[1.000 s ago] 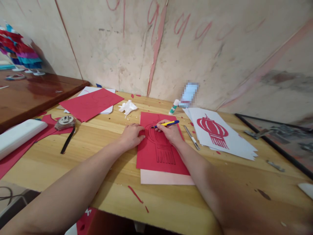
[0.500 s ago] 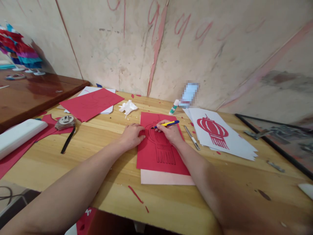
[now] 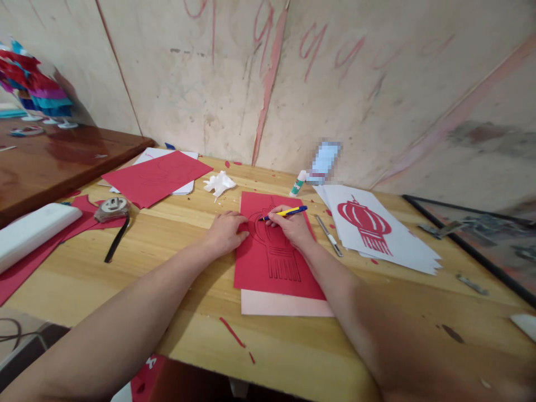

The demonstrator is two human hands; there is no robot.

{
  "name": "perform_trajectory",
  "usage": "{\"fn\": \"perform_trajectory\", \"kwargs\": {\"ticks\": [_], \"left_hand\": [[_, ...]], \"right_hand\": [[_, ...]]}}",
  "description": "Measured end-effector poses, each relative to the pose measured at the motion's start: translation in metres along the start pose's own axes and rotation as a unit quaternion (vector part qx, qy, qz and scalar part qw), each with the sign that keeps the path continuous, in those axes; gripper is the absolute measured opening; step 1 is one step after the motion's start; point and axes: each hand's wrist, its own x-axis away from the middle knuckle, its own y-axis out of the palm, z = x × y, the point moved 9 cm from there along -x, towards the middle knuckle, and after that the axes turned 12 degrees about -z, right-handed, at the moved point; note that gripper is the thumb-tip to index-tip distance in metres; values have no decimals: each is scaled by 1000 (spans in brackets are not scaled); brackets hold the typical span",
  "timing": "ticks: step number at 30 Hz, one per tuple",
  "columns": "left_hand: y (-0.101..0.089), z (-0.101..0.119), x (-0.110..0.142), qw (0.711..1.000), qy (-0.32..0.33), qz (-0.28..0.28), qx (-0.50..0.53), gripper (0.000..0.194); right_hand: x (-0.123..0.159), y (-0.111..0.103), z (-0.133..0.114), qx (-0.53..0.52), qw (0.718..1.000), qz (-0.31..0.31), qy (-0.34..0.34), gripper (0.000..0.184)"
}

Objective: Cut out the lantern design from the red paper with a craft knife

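A red paper sheet [image 3: 268, 268] with a drawn lantern outline lies on a pale pink mat [image 3: 285, 304] in the middle of the wooden table [image 3: 167, 245]. My right hand [image 3: 291, 226] is closed round a blue and yellow craft knife [image 3: 288, 211], its tip on the upper part of the lantern outline. My left hand [image 3: 226, 231] rests with curled fingers on the sheet's left edge, pressing it down.
White sheets with a red lantern cut-out [image 3: 364, 223] lie to the right, a metal blade tool [image 3: 329, 235] beside them. A glue stick [image 3: 297, 183], crumpled tissue [image 3: 218, 183], more red paper [image 3: 157, 176], a tape measure [image 3: 111, 209] and a dark frame [image 3: 477, 240] surround the work.
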Motion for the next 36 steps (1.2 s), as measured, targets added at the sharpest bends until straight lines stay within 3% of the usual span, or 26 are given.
{"fn": "perform_trajectory", "kwargs": {"ticks": [36], "left_hand": [[1,1,0,1000,3,-2,-5,27]], "right_hand": [[-2,2,5,-28,999,-20,13,25]]}}
